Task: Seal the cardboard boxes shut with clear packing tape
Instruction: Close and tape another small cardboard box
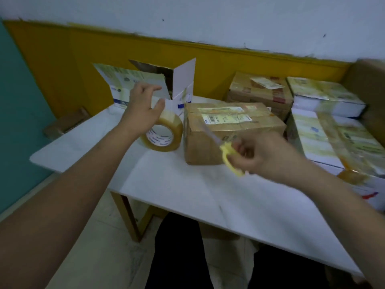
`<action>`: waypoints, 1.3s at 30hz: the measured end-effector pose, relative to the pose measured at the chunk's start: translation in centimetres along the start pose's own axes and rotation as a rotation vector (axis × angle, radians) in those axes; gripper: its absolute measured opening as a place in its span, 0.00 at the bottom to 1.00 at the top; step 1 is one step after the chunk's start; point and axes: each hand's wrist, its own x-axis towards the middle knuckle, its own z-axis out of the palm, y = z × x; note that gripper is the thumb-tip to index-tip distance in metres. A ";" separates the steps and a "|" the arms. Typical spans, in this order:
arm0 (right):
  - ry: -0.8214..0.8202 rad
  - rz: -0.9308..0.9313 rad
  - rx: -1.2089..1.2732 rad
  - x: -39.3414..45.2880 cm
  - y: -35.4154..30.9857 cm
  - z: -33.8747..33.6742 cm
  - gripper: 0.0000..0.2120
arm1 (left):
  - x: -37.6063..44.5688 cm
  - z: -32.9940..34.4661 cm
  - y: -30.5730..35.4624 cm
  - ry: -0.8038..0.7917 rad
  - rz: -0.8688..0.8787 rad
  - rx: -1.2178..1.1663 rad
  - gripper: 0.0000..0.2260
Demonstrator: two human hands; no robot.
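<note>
A roll of clear packing tape (pixel 164 132) stands on its edge on the white table (pixel 187 197). My left hand (pixel 143 107) hovers just above and behind the roll, fingers spread and relaxed, holding nothing. My right hand (pixel 262 153) grips yellow-handled scissors (pixel 229 157), their blades pointing up-left across a brown cardboard box (pixel 229 130) with shipping labels under tape. An open white box (pixel 145 86) with raised flaps stands behind the roll at the back.
Several taped boxes crowd the right side: a brown one (pixel 260 90) at the back and white ones (pixel 325 97), (pixel 337 147) stacked nearer. A yellow and white wall runs behind. My dark-trousered legs (pixel 179 257) sit under the table's front edge.
</note>
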 end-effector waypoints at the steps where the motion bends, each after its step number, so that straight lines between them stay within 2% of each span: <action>1: 0.106 -0.006 0.156 1.7 -1.2 -1.1 0.16 | 1.1 0.2 -0.3 -0.076 -0.081 -0.019 0.19; 3: 0.187 0.014 0.428 6.0 -3.6 -2.0 0.20 | 2.4 0.4 -0.7 -0.274 -0.157 -0.032 0.20; 5: 0.142 0.072 0.600 11.0 -5.4 -0.8 0.21 | 3.3 0.0 -0.9 -0.451 -0.130 -0.022 0.20; 7: 0.082 0.128 0.618 14.9 -6.2 1.7 0.23 | 4.1 -1.0 -1.0 -0.633 -0.150 -0.048 0.22; 10: -0.008 0.179 0.595 17.4 -5.9 4.7 0.25 | 4.9 -1.5 -1.2 -0.972 -0.273 -0.135 0.22; 12: -0.020 0.178 0.627 17.7 -5.0 5.4 0.26 | 5.3 -1.3 -1.8 -1.115 -0.320 -0.220 0.22; 14: -0.024 0.201 0.826 17.9 -3.9 5.5 0.27 | 5.6 -1.3 -2.0 -1.200 -0.369 -0.332 0.19; 16: -0.048 0.206 0.940 18.1 -3.3 5.3 0.28 | 6.2 -1.6 -1.6 -1.202 -0.413 -0.326 0.15; 20: -0.062 0.181 0.849 17.8 -3.3 5.4 0.29 | 7.5 -1.3 -1.0 -1.239 -0.465 -0.145 0.14; 24: -0.071 0.209 0.767 16.9 -4.4 4.4 0.31 | 7.1 0.0 -1.2 -1.231 -0.503 -0.140 0.21; 27: -0.180 0.279 0.704 14.3 -5.5 2.5 0.37 | 6.4 0.9 -1.6 -1.261 -0.472 -0.205 0.28; 33: -0.654 0.396 0.477 8.3 -7.9 1.7 0.43 | 6.2 0.5 -2.7 -1.155 -0.429 -0.257 0.19; 35: -0.690 0.438 0.390 8.5 -8.5 2.5 0.42 | 5.7 0.1 -2.8 -1.156 -0.396 -0.285 0.15; 39: -0.604 0.504 0.344 10.0 -9.1 4.5 0.38 | 4.9 -0.8 -3.6 -1.097 -0.365 -0.319 0.13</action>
